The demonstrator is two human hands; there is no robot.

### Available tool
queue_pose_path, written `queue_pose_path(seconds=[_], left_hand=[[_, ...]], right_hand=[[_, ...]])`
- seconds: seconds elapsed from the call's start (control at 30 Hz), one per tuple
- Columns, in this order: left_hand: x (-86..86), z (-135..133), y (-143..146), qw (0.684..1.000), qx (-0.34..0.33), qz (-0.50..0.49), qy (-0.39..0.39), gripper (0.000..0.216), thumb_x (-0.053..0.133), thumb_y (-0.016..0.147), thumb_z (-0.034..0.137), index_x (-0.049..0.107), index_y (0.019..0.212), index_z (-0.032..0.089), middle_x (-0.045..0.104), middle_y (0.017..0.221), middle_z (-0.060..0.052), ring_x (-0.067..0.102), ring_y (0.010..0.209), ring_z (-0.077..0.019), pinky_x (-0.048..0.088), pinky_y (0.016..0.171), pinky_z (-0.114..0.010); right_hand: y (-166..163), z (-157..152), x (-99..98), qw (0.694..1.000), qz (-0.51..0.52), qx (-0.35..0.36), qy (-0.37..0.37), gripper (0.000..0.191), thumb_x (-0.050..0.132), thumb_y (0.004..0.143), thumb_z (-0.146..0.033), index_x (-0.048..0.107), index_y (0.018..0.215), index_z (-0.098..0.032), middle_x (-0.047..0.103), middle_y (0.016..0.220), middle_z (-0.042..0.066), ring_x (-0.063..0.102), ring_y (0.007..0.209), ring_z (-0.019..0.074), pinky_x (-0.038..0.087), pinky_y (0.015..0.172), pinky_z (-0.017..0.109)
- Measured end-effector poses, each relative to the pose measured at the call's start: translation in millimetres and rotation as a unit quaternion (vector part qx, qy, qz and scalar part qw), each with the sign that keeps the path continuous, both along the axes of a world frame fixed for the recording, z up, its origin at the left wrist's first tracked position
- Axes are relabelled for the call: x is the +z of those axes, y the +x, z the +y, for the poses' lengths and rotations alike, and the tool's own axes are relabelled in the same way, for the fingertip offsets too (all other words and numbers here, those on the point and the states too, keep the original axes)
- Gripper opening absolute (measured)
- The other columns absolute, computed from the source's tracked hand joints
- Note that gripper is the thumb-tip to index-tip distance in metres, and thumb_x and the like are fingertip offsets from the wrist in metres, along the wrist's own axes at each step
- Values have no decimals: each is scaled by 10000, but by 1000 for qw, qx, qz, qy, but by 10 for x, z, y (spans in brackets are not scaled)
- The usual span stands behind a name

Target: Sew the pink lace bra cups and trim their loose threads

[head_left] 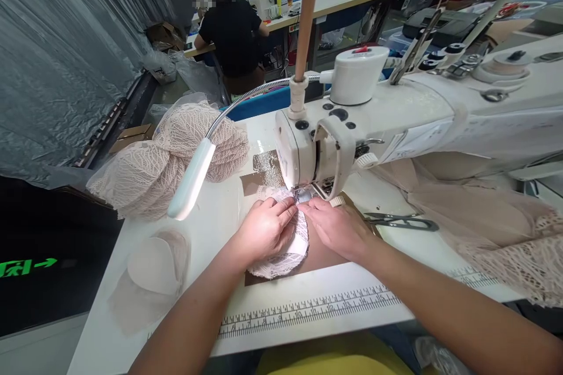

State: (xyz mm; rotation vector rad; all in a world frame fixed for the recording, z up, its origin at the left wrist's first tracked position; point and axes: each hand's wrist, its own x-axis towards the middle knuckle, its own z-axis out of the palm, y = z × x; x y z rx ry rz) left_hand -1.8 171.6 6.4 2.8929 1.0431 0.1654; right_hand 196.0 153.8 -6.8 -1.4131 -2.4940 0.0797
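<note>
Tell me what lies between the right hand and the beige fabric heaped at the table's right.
A pair of dark scissors lies between the right hand and the beige fabric, as the head view shows.

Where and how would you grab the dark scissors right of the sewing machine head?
Probably by the looped end of the scissors, from above and the right. They lie flat with that end pointing right, away from the sewing machine head; the other end sits close by the right hand and its wrist, so there's less room there.
</note>
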Motion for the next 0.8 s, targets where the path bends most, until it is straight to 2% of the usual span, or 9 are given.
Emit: queue_pose_path(seconds=[0.33,0.57,0.8], left_hand=[[-18,48,-22,1000,-4,-2,1,456,459,826,140,517,1278,160,534,1329,-82,500,964,-259,418,803,-417],[-57,77,-26,1000,-5,-17,13,395,436,873,163,540,1255,160,555,1308,-79,508,1013,-256,417,851,-415],[-92,124,-39,998,-20,-51,19,359,401,913,194,568,1230,175,600,1249,-97,530,1028,-233,443,866,-411]], right_hand=[[-21,6,-26,1000,-1,-8,19,328,409,869,-117,669,1058,-183,614,785,38,468,609,132,293,530,268],[-27,5,-51,999,-2,-14,30,322,419,873,-131,673,1060,-195,627,787,28,453,582,130,286,511,269],[8,12,-23,1000,15,-2,6,324,421,867,-127,671,1060,-196,634,786,25,480,610,126,326,553,245]])
